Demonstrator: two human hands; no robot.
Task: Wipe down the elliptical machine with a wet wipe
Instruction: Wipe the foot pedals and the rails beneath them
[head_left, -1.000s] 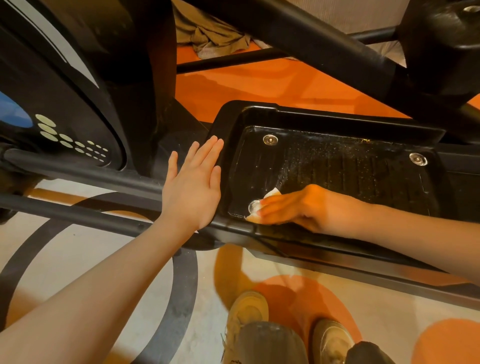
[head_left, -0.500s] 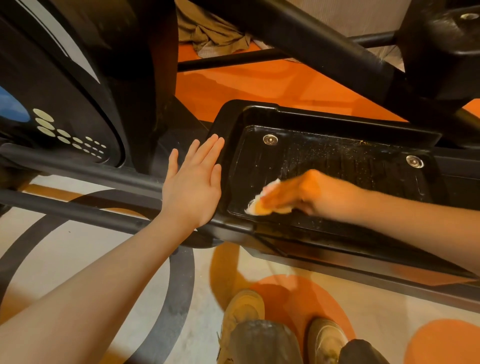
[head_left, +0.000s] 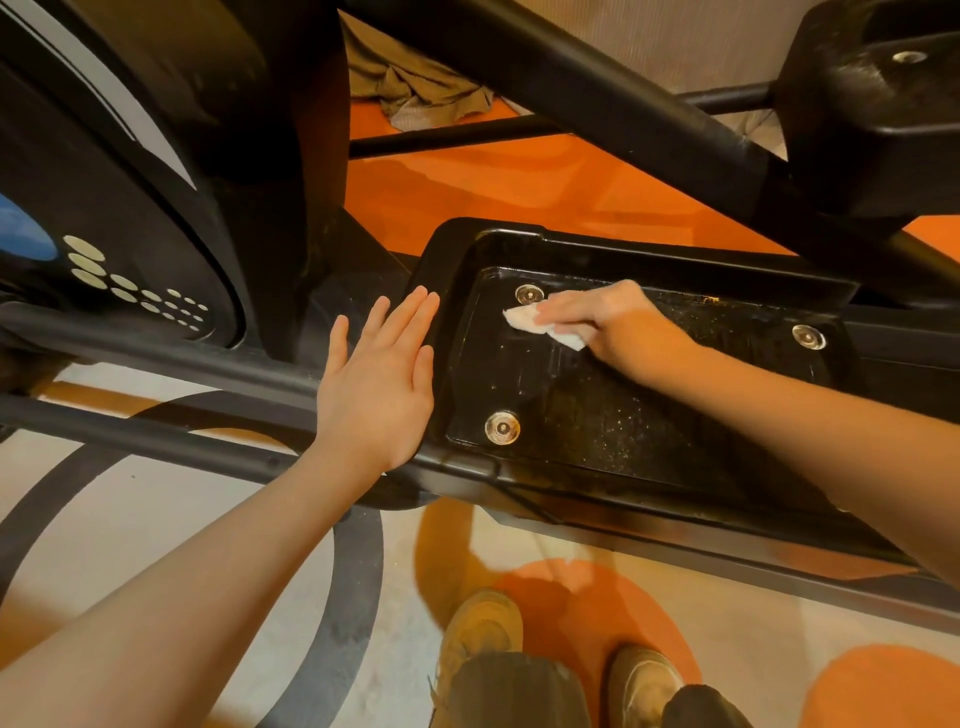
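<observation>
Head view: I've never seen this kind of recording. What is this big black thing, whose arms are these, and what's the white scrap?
The camera sits on a person's head, looking down at their own arms and shoes. The black ribbed plastic tray with round silver bolts is an elliptical machine's foot pedal. The right hand presses a crumpled white wet wipe onto the pedal near its far bolt. The left hand lies flat with straight fingers against the pedal's front end. Pale specks show on the pedal's ribbed part.
</observation>
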